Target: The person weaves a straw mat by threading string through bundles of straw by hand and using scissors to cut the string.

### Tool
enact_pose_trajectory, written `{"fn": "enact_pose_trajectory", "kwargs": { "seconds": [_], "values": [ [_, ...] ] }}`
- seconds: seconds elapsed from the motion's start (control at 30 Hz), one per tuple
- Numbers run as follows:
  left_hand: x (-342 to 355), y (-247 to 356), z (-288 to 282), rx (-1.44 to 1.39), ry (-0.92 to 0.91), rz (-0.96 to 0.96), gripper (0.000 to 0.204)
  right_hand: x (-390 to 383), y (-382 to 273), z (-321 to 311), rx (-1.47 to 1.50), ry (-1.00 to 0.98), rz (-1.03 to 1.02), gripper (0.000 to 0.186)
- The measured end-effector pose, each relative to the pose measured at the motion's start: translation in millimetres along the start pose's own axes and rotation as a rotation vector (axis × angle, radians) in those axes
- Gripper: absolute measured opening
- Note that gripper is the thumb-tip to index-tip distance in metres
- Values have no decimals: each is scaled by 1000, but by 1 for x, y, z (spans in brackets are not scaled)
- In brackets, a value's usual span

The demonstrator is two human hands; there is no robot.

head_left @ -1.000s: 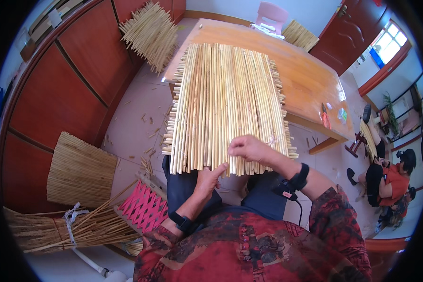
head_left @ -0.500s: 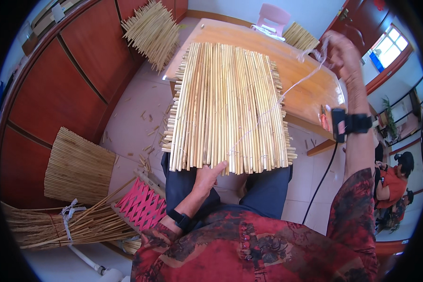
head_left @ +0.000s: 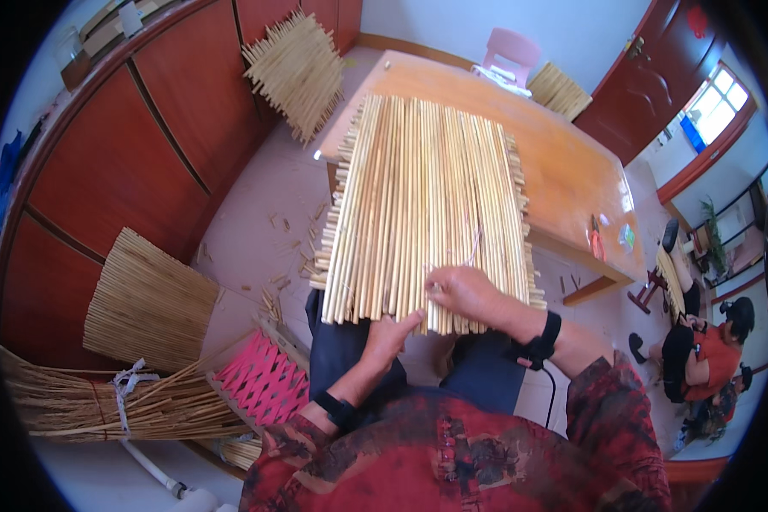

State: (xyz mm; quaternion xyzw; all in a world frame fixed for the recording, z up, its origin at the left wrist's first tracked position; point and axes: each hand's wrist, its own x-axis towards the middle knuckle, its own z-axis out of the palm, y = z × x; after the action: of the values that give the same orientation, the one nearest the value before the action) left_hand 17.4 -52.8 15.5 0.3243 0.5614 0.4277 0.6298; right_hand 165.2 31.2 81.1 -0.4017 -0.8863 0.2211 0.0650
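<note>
Head view: I am watching the right hand (head_left: 462,290) curling, hold unclear, back after drawing pale thin thread (head_left: 476,244) outward, that pull seemingly done, while the left hand (head_left: 388,337) is clasping the flat yellow reed mat (head_left: 431,188) across brown wooden desk (head_left: 576,175) and dark-trousered lap (head_left: 482,371).

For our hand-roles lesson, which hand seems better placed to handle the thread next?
Probably the right hand, over the stalk mat beside the thread; the left hand holds the mat's near edge.
</note>
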Motion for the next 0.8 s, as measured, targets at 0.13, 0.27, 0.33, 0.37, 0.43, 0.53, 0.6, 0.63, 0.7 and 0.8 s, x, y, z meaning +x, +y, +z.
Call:
{"fn": "enact_pose_trajectory", "kwargs": {
  "seconds": [0.13, 0.27, 0.33, 0.37, 0.43, 0.53, 0.6, 0.63, 0.7, 0.8],
  "values": [
    [-1, -6, 0, -49, 3, 30, 33, -1, -4, 5, -50, -17, 8, 13],
    [-1, -5, 1, -67, 16, -2, 33, 3, -2, 6, -60, -81, 1, 15],
    [2, -9, 0, -67, 16, 8, 34, 4, 4, 5, 38, -99, 27, 16],
    [4, -14, -1, -67, 11, 13, 34, 5, 5, 4, 138, -122, 58, 17],
    [8, -19, 1, -119, 19, 113, 35, 4, 10, 4, 179, -134, 78, 17],
    [3, -8, 2, -72, 11, 31, 35, 2, 19, 5, 541, -182, 68, 16],
    [2, -5, 0, -24, -7, 28, 33, 2, 4, -18, 1026, -322, 472, 15],
    [4, -7, 1, -30, 3, 24, 33, 2, -8, -34, 1107, -235, 435, 14],
    [6, -13, 3, -114, 37, 109, 32, 7, -17, -65, 1241, -158, 358, 12],
    [6, -13, 4, -193, -8, 91, 36, 11, -21, -95, 1287, -93, 323, 10]
  ]
}}
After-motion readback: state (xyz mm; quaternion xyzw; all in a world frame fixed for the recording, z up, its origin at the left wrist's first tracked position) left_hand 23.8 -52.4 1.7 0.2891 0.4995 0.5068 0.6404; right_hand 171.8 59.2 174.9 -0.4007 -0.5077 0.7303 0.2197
